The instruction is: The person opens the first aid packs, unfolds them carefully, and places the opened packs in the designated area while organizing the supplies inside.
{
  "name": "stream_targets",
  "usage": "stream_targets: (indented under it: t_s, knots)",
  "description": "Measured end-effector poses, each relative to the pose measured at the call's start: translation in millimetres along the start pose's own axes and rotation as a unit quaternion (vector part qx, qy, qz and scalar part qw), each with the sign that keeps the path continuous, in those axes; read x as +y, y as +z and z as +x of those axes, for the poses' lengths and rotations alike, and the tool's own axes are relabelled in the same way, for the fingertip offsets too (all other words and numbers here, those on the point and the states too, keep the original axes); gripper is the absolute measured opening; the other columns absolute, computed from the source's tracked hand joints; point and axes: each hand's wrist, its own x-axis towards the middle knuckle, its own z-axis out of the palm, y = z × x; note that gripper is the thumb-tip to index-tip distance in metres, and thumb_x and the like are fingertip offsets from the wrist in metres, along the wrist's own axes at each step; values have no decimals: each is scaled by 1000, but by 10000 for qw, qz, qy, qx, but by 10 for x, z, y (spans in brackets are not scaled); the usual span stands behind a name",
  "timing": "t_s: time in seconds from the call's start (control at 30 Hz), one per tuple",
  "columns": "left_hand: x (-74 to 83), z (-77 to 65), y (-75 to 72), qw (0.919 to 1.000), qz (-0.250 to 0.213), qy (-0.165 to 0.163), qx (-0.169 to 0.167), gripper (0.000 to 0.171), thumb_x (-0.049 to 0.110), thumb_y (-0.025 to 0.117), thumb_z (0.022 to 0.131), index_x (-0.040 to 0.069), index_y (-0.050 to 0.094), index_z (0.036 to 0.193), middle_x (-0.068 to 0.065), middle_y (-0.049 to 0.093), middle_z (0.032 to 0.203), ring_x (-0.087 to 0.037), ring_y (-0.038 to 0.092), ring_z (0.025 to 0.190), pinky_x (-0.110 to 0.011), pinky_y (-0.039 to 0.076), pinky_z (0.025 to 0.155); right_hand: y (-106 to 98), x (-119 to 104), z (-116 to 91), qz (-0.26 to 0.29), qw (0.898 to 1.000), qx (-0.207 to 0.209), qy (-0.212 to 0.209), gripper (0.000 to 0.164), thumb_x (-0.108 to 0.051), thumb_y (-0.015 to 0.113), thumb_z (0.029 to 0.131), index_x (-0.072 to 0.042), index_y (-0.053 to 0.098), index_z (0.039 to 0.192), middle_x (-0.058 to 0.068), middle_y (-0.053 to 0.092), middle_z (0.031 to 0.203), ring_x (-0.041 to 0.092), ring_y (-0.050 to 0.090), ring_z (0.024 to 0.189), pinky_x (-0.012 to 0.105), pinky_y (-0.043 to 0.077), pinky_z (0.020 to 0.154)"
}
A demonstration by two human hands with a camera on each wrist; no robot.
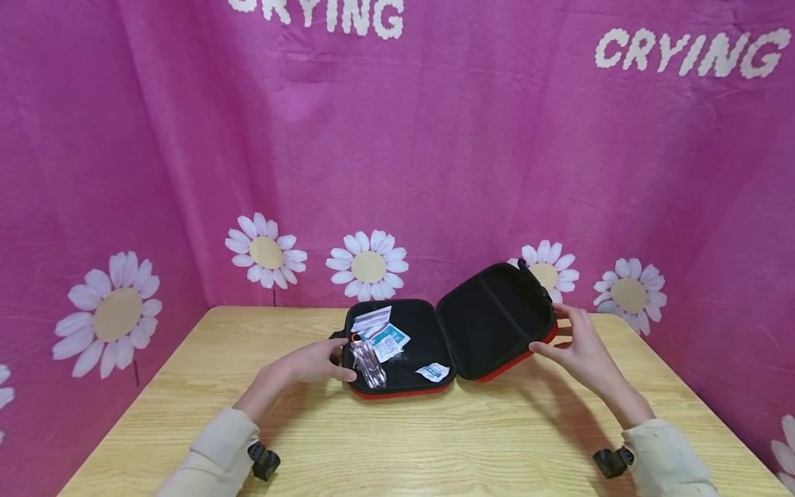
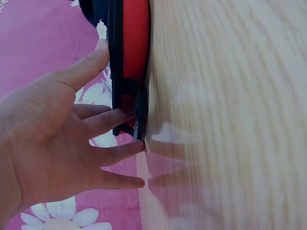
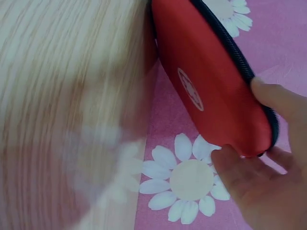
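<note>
A red first-aid case (image 1: 404, 395) with a black lining lies unfolded on the table. Its left half rests flat; the right half, the lid (image 1: 491, 324), is tilted up. My right hand (image 1: 580, 348) grips the lid's outer edge, thumb on the zip rim and fingers against the red shell (image 3: 211, 81). At the left side, my left hand (image 1: 317, 362) touches the rim with its thumb (image 2: 98, 55), while its fingers stretch out by the black carry handle (image 2: 139, 112). Inside lie paper sachets (image 1: 388, 338), a clear-wrapped packet (image 1: 369, 364) and a small white sachet (image 1: 433, 372).
The pale wooden table (image 1: 397, 449) ends just behind the case. A pink cloth (image 1: 397, 152) with white daisies hangs along its back and sides. Small black cameras (image 1: 265, 461) sit at both wrists.
</note>
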Motion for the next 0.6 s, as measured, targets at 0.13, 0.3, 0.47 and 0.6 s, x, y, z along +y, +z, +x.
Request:
stream_targets:
  t_s: [0.13,0.3,0.47,0.6]
  knots:
    - [-31,5,-1,10000,-80,-34,28,88,33,79,84,1,34,152,-18,56,140,-31,51,131,-52,37,112,-11,24,-9,-238,9992,-333,-17,87,-25,84,79,8,35,144,29,45,128,39,63,99,38,56,81]
    - [-62,11,-5,9998,-184,-31,73,86,30,80,84,1,35,152,-20,55,141,-32,50,133,-51,37,112,-8,102,-44,-388,9968,-697,81,86,-25,85,78,14,39,140,32,48,124,36,63,96,48,55,83]
    - [-60,15,-18,9995,-300,45,108,86,25,80,83,-1,36,151,-23,56,139,-34,51,133,-50,38,112,0,214,-71,-324,9952,-914,133,84,-24,85,78,18,42,136,31,56,117,30,66,89,36,57,75]
    - [-58,22,-16,9995,-308,12,116,85,24,81,83,-1,36,151,-23,55,140,-34,50,134,-51,37,112,-15,267,-91,-379,9917,-1198,273,85,-27,84,78,18,42,136,25,61,109,23,65,83,28,53,67]
